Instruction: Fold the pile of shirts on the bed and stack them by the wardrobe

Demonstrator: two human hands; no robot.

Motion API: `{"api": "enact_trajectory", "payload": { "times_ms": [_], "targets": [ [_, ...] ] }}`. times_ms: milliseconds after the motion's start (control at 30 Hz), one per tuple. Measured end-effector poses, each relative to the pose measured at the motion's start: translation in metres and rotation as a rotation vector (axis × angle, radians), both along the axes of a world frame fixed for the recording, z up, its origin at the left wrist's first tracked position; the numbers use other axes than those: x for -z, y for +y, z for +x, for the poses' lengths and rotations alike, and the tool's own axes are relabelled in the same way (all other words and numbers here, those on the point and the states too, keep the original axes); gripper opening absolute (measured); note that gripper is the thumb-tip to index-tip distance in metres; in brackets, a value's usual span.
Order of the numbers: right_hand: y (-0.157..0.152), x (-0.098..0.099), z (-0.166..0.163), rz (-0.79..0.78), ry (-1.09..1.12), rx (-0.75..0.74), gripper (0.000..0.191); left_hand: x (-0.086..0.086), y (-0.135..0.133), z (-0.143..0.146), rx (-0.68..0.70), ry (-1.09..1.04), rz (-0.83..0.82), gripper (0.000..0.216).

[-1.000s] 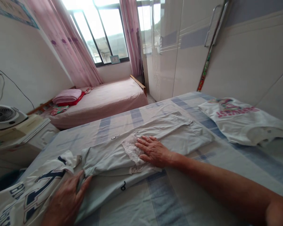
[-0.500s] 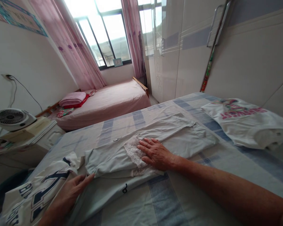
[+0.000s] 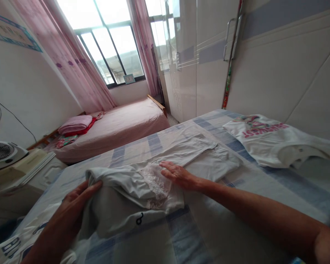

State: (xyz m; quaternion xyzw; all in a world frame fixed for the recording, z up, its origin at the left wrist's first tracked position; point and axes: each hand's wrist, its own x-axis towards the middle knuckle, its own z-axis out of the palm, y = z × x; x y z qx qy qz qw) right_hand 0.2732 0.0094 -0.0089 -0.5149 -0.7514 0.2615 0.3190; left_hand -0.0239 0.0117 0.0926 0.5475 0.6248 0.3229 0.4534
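Beyond the blue-patterned sheet stands a pink bed; the left hand grips a pale garment, right hand open.

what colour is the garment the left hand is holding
The garment looks pale grey, perhaps faintly greenish; the head view, the only one, shows it.

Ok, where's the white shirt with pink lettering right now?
In the head view, the white shirt lies on the right side of the blue-checked sheet, near the wardrobe, to the right of the pale garment in the left hand.
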Motion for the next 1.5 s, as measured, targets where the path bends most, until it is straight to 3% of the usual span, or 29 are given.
{"api": "enact_trajectory", "payload": {
  "times_ms": [133, 233, 333, 400, 467, 533, 600, 700, 900, 1000, 1100, 1200, 1267, 1333, 1433, 1500],
  "targets": [
    [0.007, -0.015, 0.047, -0.114, 0.501, 0.042, 0.05, -0.043, 0.019, 0.075, 0.135, -0.201, 0.098, 0.058],
    [0.011, -0.023, 0.093, -0.268, 0.842, 0.105, 0.049, -0.059, 0.03, 0.147, 0.359, -0.242, 0.212, 0.048],
    [0.011, -0.027, 0.133, -0.442, 1.024, 0.208, 0.049, -0.056, 0.037, 0.203, 0.655, -0.237, 0.286, 0.042],
    [0.009, -0.024, 0.154, -0.536, 1.085, 0.242, 0.051, -0.041, 0.04, 0.219, 0.715, -0.123, 0.445, 0.039],
    [0.006, -0.018, 0.168, -0.598, 1.102, 0.257, 0.055, -0.015, 0.041, 0.218, 0.639, 0.029, 0.602, 0.036],
    [0.006, -0.01, 0.174, -0.599, 1.059, 0.297, 0.052, 0.017, 0.042, 0.204, 0.535, 0.172, 0.66, 0.036],
    [0.007, -0.004, 0.172, -0.517, 0.939, 0.382, 0.054, 0.045, 0.041, 0.188, 0.474, 0.32, 0.656, 0.039],
    [0.009, -0.005, 0.162, -0.37, 0.707, 0.469, 0.077, 0.071, 0.036, 0.173, 0.473, 0.494, 0.667, 0.044],
    [0.003, -0.024, 0.167, -0.008, 0.241, 0.484, 0.074, 0.083, 0.022, 0.182, 0.639, 0.642, 0.784, 0.052],
    [0.0, -0.027, 0.177, -0.017, -0.123, 0.644, 0.069, 0.093, 0.013, 0.192, 0.752, 0.717, 0.816, 0.056],
    [-0.004, -0.027, 0.165, 0.133, -0.444, 0.772, 0.059, 0.102, 0.007, 0.198, 0.775, 0.782, 0.831, 0.061],
    [-0.008, -0.023, 0.134, 0.341, -0.535, 0.521, 0.05, 0.104, 0.005, 0.2, 0.764, 0.811, 0.832, 0.062],
    [-0.01, -0.017, 0.118, 0.351, -0.555, 0.303, 0.045, 0.104, 0.005, 0.2, 0.756, 0.82, 0.83, 0.062],
    [-0.01, -0.008, 0.116, 0.262, -0.594, 0.243, 0.043, 0.103, 0.005, 0.2, 0.748, 0.823, 0.83, 0.062],
    [-0.005, 0.0, 0.134, 0.117, -0.578, 0.354, 0.043, 0.103, 0.004, 0.199, 0.737, 0.816, 0.841, 0.061],
    [0.003, -0.004, 0.148, 0.111, -0.506, 0.456, 0.044, 0.104, 0.003, 0.2, 0.736, 0.803, 0.848, 0.061]
  ]
}}
